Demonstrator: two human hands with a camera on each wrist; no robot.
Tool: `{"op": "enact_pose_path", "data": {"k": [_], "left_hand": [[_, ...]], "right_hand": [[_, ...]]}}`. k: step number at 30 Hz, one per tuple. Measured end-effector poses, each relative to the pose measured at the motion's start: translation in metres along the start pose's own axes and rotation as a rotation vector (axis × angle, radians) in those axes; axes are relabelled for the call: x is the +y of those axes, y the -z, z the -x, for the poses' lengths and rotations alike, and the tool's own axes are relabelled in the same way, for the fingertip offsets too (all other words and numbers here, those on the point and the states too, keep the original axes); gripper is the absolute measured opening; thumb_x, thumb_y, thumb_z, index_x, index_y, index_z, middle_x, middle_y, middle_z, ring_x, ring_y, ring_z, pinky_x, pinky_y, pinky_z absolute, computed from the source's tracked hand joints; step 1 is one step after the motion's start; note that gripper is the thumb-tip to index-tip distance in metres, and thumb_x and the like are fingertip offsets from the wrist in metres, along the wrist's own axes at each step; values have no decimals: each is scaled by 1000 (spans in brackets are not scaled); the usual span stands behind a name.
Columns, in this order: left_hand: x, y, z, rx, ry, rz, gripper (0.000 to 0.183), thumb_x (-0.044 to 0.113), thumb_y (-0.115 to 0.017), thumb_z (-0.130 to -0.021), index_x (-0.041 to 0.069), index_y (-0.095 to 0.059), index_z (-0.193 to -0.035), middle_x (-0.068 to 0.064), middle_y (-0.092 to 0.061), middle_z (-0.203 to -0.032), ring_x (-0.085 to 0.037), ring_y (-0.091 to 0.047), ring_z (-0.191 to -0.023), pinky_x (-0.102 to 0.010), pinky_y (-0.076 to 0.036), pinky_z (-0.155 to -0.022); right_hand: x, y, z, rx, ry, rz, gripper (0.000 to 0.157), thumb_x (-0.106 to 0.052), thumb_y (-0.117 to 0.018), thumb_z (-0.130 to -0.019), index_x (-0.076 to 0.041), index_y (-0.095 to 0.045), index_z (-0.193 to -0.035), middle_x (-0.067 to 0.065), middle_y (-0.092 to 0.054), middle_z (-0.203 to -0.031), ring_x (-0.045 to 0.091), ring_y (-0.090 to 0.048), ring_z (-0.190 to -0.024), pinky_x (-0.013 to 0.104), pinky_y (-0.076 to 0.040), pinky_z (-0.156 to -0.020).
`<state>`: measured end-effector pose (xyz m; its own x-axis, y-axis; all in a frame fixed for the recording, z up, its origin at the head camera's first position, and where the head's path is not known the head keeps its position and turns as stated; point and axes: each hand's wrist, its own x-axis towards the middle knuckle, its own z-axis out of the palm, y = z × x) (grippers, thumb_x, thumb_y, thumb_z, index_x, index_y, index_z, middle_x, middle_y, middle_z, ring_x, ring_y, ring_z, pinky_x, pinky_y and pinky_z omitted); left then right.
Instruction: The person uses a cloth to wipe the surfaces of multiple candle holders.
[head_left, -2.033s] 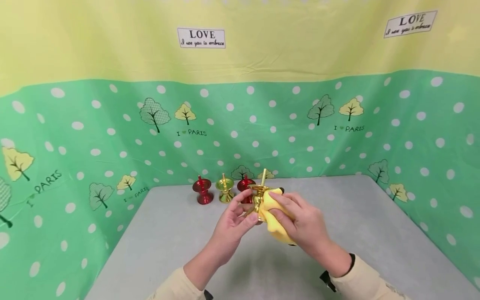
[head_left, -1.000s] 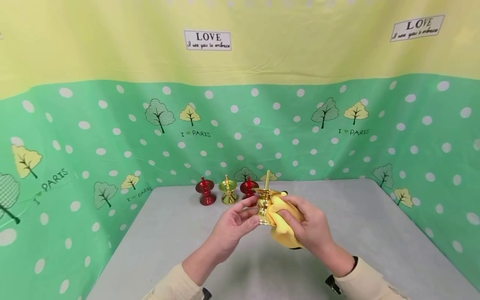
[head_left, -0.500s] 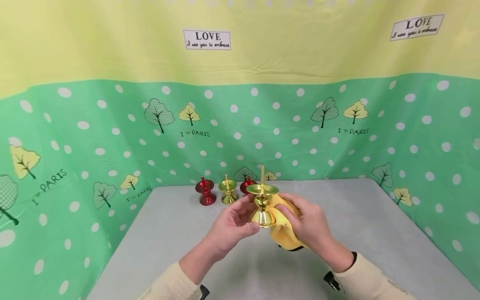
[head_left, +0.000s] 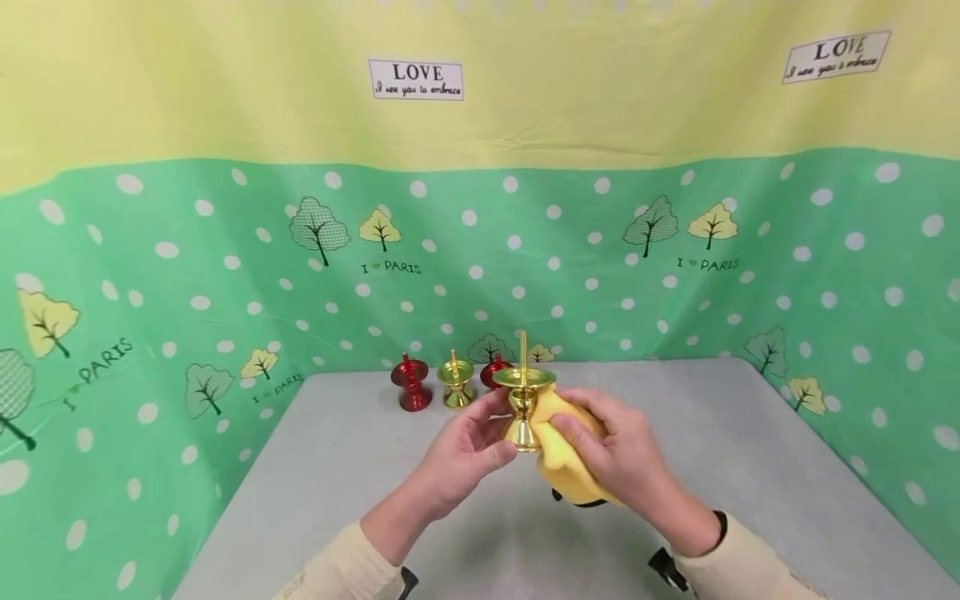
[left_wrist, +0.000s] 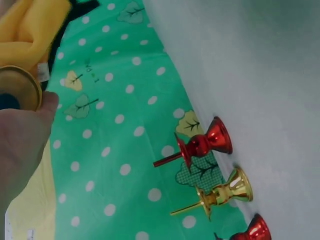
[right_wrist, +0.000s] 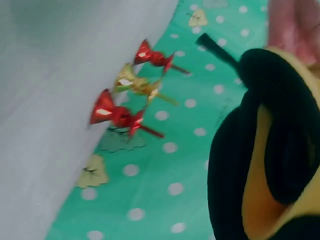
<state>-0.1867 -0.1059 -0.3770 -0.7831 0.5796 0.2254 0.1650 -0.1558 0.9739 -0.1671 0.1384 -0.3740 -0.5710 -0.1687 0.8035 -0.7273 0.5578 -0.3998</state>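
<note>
A shiny gold candle holder (head_left: pixel 523 433) with a dish and a tall thin spike stands upright between the two hands, lifted above the table. My left hand (head_left: pixel 457 458) grips it at the base, thumb in front and fingers behind. Bunched in my right hand (head_left: pixel 626 446) is a yellow cloth (head_left: pixel 562 458) with a dark edge, pressed against the holder's right side. In the left wrist view the round underside of the candle holder (left_wrist: pixel 20 87) faces the camera. The cloth's black side (right_wrist: pixel 235 145) fills the right of the right wrist view.
At the back of the grey table (head_left: pixel 330 467) a row of smaller candle holders stands: a red one (head_left: pixel 411 385), a gold one (head_left: pixel 455 383) and another red one (head_left: pixel 495 371), partly hidden behind the held holder. A green and yellow printed curtain (head_left: pixel 480 233) surrounds the table.
The gold candle holder has gone from tilted to upright, its dish and spike swinging slightly left. The cloth has shifted along its right side. The left hand keeps its grip.
</note>
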Motion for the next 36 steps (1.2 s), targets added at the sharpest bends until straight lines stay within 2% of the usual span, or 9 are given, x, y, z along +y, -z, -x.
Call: {"op": "enact_pose_path", "data": {"k": [5, 8, 12, 17, 19, 22, 24, 28, 36], "left_hand": [[-3, -1, -1, -8, 7, -8, 78, 20, -77, -99, 3, -36, -164, -24, -48, -160, -23, -59, -141, -24, -57, -104], [-4, -3, -2, 16, -10, -80, 77, 19, -73, -102, 8, -33, -166, -21, -51, -161, -31, -55, -146, -24, -56, -106], [-5, -6, -3, 65, -43, -210, 67, 20, -67, -105, 17, -36, -165, -13, -55, -160, -33, -51, -149, -27, -54, -112], [-7, -11, -4, 105, -19, -191, 74, 27, -76, -100, 19, -38, -163, -6, -59, -157, -25, -56, -145, -28, -47, -119], [-8, -12, -4, 120, -9, -145, 79, 26, -80, -97, 16, -38, -163, -9, -59, -157, -26, -57, -143, -26, -48, -116], [-5, -12, -5, 112, 4, -88, 80, 21, -80, -97, 15, -36, -163, -10, -55, -161, -28, -54, -148, -31, -49, -118], [-3, -11, -5, 97, 12, -81, 81, 21, -80, -97, 14, -35, -164, -9, -52, -164, -28, -48, -153, -39, -44, -124], [0, -9, -9, 84, -10, -131, 82, 26, -82, -95, 14, -37, -163, -6, -54, -163, -26, -45, -155, -49, -32, -132], [-7, -5, -8, 75, 41, -50, 78, 18, -80, -97, 10, -39, -163, -16, -50, -160, -29, -57, -142, -25, -59, -102]], "right_hand": [[3, 2, 2, -23, -40, 16, 33, -2, -84, -89, -8, -77, -120, 8, -82, -108, 10, -75, -82, 13, -58, -72], [7, 0, 4, -1, -92, -22, 29, 0, -80, -92, -8, -77, -120, 9, -82, -109, 10, -75, -84, 12, -58, -73], [4, -3, 10, 82, 6, 75, 24, -16, -82, -95, -7, -78, -118, 11, -82, -105, 18, -77, -81, 25, -62, -67], [-2, -8, 9, 126, 151, 174, 44, -48, -65, -106, -8, -80, -115, 8, -82, -98, 23, -78, -80, 36, -64, -67], [-2, -8, 7, 108, 154, 158, 38, -42, -69, -105, -7, -80, -115, 8, -82, -97, 19, -76, -75, 30, -63, -64], [1, -7, 4, 74, 54, 96, 23, -23, -78, -99, -8, -79, -117, 9, -83, -100, 13, -74, -72, 20, -59, -63], [2, -5, 3, 63, 9, 51, 26, -9, -83, -92, -6, -78, -117, 11, -82, -102, 10, -72, -71, 15, -56, -62], [2, -2, 2, 88, 83, 13, 31, -5, -86, -86, -4, -78, -116, 13, -82, -100, 15, -73, -71, 18, -58, -62], [6, -5, 0, 46, 31, -1, 36, -1, -88, -82, -6, -80, -117, 12, -83, -101, 12, -74, -75, 15, -57, -63]]}}
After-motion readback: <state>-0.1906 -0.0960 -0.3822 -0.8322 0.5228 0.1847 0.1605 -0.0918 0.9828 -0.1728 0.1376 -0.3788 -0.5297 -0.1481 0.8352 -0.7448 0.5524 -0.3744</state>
